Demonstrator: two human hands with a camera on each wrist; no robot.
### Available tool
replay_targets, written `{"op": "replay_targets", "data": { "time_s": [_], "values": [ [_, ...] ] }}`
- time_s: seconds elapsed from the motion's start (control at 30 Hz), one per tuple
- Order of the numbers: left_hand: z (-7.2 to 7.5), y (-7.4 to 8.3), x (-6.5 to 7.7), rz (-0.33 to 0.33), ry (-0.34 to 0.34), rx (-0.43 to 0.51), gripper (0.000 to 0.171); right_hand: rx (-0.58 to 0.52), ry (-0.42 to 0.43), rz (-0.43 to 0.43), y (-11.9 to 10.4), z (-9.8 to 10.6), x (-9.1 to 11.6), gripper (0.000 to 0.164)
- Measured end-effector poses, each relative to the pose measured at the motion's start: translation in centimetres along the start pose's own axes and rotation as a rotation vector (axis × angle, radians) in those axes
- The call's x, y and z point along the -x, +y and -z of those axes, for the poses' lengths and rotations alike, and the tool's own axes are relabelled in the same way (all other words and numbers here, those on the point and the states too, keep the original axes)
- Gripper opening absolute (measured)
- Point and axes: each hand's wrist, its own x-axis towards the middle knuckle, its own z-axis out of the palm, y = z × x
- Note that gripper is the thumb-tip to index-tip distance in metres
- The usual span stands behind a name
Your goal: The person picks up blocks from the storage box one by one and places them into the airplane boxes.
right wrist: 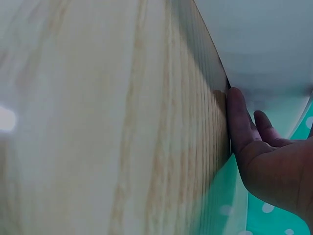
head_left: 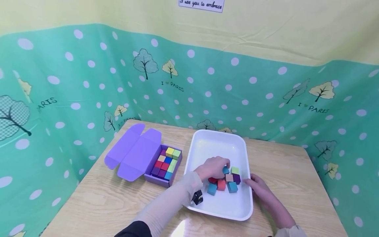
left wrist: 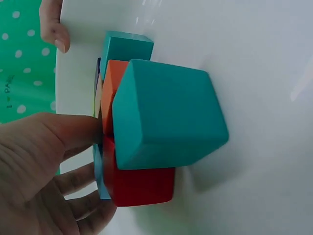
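- Tray: loose blocks bunched towards its right wall.
- Box: left of the tray, laid open, packed blocks inside.
- Left hand: in the tray, thumb and fingers curled about a blue block; how firm the pinch is I cannot tell.
- Right hand: fingers fairly straight at the tray's right side, seemingly steadying it.
- Blue block: the step looks like picking it up; the next move calls for a sure pinch and a lift clear of its neighbours.

"Your white rectangular tray?"
"I see smooth, glossy plastic; my solid teal cube looks smooth and matt."
"And the pale-brown wooden table?"
"Grained, I see, with a sheen."
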Motion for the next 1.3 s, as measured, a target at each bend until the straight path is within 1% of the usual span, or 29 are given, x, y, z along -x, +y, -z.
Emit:
{"op": "replay_targets", "data": {
  "time_s": [0.07, 0.2, 0.3, 0.5, 0.6, 0.7, 0.8, 0.87, 0.97, 1.07, 1.13, 1.2, 1.3],
  "values": [
    [-0.1, -0.3, -0.1, 0.014, 0.015, 0.026, 0.037, -0.002, -0.001, -0.002, 0.0, 0.0, -0.1, 0.072],
    [-0.3, -0.8, -0.3, 0.051, 0.053, 0.046, 0.030, 0.005, -0.012, -0.001, 0.0, -0.1, -0.2, 0.075],
    [-0.3, -1.1, -0.3, 0.058, 0.088, 0.102, 0.025, 0.004, -0.012, 0.001, 0.0, -0.2, -0.2, 0.075],
    [0.3, -1.2, -0.1, 0.005, 0.183, 0.299, 0.033, -0.012, -0.007, -0.001, -0.2, -0.3, -0.1, 0.071],
    [0.6, -1.2, 0.1, -0.031, 0.212, 0.411, 0.034, -0.005, -0.006, -0.007, -0.1, -0.3, -0.1, 0.072],
    [1.2, -1.3, 0.3, -0.083, 0.254, 0.523, 0.032, -0.005, -0.008, -0.003, 0.0, -0.3, 0.0, 0.074],
    [2.3, -1.4, 0.9, -0.151, 0.289, 0.616, 0.029, -0.018, -0.009, -0.004, 0.1, -0.2, 0.0, 0.076],
    [3.1, -1.5, 1.4, -0.194, 0.302, 0.658, 0.028, -0.022, -0.011, -0.004, 0.2, -0.2, 0.0, 0.077],
    [4.7, -1.8, 2.6, -0.245, 0.301, 0.698, 0.028, -0.021, -0.008, -0.010, 0.3, -0.1, -0.1, 0.079],
    [6.4, -2.4, 3.8, -0.283, 0.312, 0.705, 0.028, -0.021, -0.003, -0.011, 0.3, -0.1, -0.1, 0.080],
    [7.5, -3.1, 4.7, -0.298, 0.325, 0.691, 0.028, -0.018, 0.000, -0.011, 0.3, -0.1, -0.1, 0.080],
    [8.7, -4.0, 5.7, -0.307, 0.345, 0.683, 0.028, -0.023, -0.002, -0.009, 0.2, -0.2, -0.1, 0.081],
    [9.9, -5.7, 7.2, -0.302, 0.365, 0.692, 0.030, -0.025, 0.000, -0.016, 0.4, -0.1, -0.3, 0.081]
  ]
}}
